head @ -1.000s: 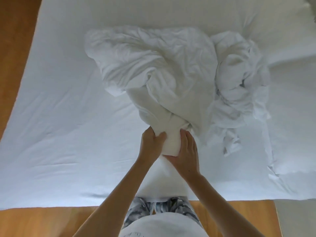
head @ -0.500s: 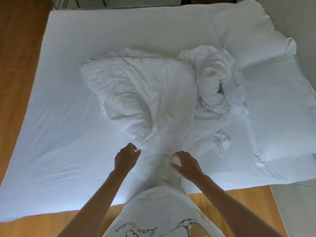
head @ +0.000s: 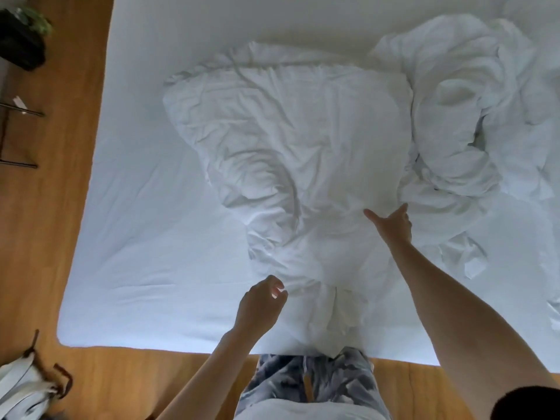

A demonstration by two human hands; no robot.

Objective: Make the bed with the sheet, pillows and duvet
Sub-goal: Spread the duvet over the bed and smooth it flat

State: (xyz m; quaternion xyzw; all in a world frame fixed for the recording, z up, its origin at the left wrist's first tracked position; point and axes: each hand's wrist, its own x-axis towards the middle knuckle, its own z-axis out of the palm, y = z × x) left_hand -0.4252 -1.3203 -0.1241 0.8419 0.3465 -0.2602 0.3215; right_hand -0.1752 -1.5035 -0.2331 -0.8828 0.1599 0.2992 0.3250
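— On the bed [head: 181, 268], toward its foot, what is lying there?

— The crumpled white duvet [head: 291, 153] is lying in a heap across the middle of the bed, and a narrow tail of it is running down to the foot edge, right in front of the person's patterned trousers [head: 312, 380]. A second bundle of white bedding [head: 463, 116] is sitting just beside the heap, on its right.

— Where are the fingers sitting relative to that heap?

— The right hand [head: 392, 227] is reaching far up over the duvet's lower right edge, where the heap is meeting the second bundle. Its thumb is sticking out to the left and a finger is pointing up, so the hand is spread, not curled round any cloth; whether the palm is pressing on the fabric I cannot tell.

— And the other one?

— The left hand [head: 260, 304] is hovering at the left side of the duvet's tail, near the foot of the bed. Its fingers are loosely curling, thumb and fingertips apart, and they are holding nothing. The cloth is lying just to the right of the fingertips; I cannot tell whether they are touching it.

— Anything around the bed?

— A wooden floor [head: 45, 237] is showing to its left, with a dark potted plant [head: 21, 37] by the upper corner and a white bag [head: 27, 389] by the lower one.
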